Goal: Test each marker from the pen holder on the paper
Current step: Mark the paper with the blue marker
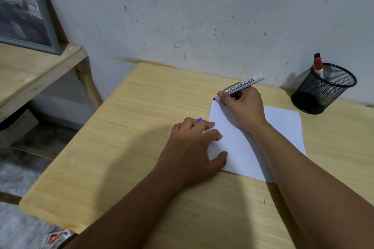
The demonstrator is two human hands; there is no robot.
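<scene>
A white sheet of paper [283,125] lies on the wooden table [141,127]. My right hand [242,107] grips a white board marker [244,83] with blue lettering, and its dark tip touches the paper's far left corner. My left hand [194,147] rests on the paper's left edge, its fingers curled over a blue cap [199,120] that peeks out. A black mesh pen holder [323,89] stands at the back right by the wall, with one red-capped marker [318,64] upright in it.
A wall runs close behind the table. To the left stands a lower wooden shelf [36,70] with a grey framed picture [26,10] leaning on it. The table's left edge drops to the floor, where a small device with a red light [53,238] lies.
</scene>
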